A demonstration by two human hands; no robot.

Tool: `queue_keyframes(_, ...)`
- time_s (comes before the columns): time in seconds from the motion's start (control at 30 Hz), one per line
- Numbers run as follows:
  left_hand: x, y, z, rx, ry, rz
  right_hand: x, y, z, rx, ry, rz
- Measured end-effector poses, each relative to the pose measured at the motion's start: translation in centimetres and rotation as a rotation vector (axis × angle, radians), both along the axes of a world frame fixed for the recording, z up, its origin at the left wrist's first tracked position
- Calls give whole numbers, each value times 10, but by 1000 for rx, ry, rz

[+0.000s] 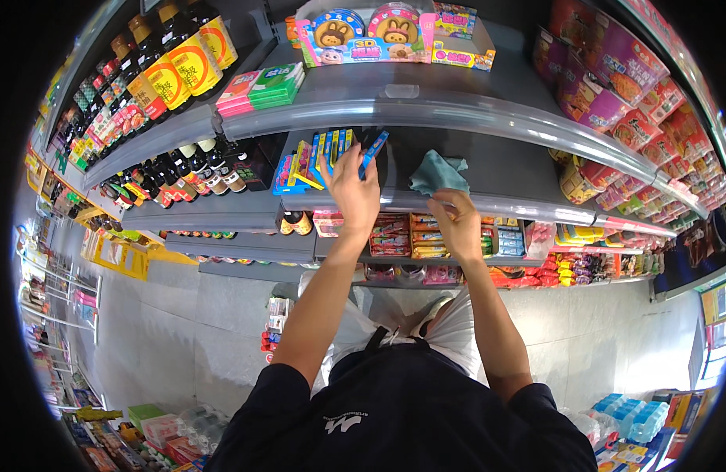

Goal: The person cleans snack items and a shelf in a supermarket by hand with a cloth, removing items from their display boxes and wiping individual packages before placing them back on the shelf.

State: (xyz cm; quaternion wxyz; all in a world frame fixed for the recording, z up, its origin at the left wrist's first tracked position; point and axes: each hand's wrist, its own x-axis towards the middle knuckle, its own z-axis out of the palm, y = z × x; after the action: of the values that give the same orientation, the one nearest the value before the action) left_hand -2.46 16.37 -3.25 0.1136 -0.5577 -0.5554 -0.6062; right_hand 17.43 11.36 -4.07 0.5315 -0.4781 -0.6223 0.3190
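My left hand [354,192] reaches over the middle shelf with a slim blue box [376,152] between thumb and fingers, tilted to the right. Its other fingertips hang over a row of small blue and yellow boxes [333,144] standing side by side; the hand hides part of that row. To the right, a crumpled teal cloth [437,171] lies on the same shelf. Just in front of the cloth is my right hand [460,224], its fingers bent and slightly apart with nothing seen in them. Whether a fingertip touches the cloth is hard to tell.
A clear plastic rail [398,112] edges the upper shelf, which bears pink and green packs [263,88] and a display carton [366,47]. Dark sauce bottles [174,59] stand left, cup noodles [622,65] right. Snack packs [428,236] fill the shelf below.
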Motion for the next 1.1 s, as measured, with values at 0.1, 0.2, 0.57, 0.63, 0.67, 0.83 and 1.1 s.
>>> queue_keyframes(0.1, 30, -64, 33, 133, 188, -52, -7, -27, 36, -324, 538, 243)
queue_keyframes(0.2, 55, -127, 39, 121, 394, -231, -3, -48, 52, -384, 844, 400)
queue_keyframes(0.57, 45, -151, 83, -263, -871, -736, 29, -62, 93, -352, 487, 429)
queue_keyframes(0.63, 28, -141, 73, -440, -878, -943, 28, -65, 107, -308, 250, 444)
queue_keyframes(0.67, 22, -140, 70, -528, -877, -1043, 27, -65, 112, -284, 132, 455)
queue_keyframes(0.83, 34, -145, 63, -402, -1140, -945, 29, -56, 103, -132, 308, 353)
queue_keyframes(1.1, 43, -147, 55, -338, -1310, -958, 16, -76, 78, -169, 484, 235)
